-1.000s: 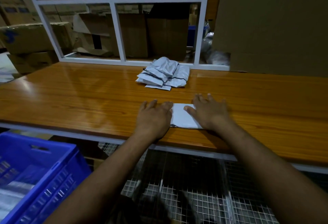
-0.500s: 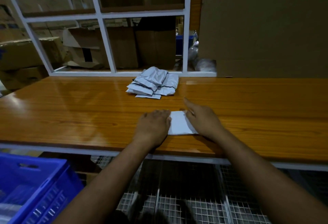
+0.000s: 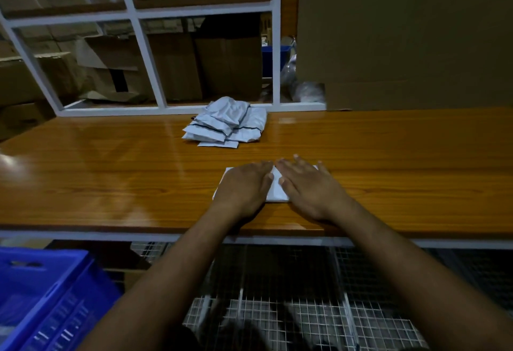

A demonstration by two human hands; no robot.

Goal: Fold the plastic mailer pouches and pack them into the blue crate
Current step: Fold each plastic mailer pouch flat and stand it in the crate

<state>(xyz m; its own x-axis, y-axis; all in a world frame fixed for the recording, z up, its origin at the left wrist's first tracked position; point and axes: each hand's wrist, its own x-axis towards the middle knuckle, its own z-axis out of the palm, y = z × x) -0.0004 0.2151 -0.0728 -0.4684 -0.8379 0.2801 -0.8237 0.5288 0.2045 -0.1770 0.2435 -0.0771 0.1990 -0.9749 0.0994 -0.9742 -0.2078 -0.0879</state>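
On wood table (image 3: 111,178), L hand (image 3: 241,189) & R hand (image 3: 308,186) press folded pouch (image 3: 276,188) flat.

A warehouse packing station. Cardboard boxes (image 3: 177,67) crowd the shelves behind a white frame (image 3: 144,45), mailer pouches (image 3: 227,125) lie piled on the wooden bench (image 3: 111,173), and a blue crate (image 3: 41,295) sits beside wire mesh racking (image 3: 305,309)

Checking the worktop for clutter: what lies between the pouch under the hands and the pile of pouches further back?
Nothing: the head view shows only bare wooden tabletop between the flattened pouch and the pile of pouches.
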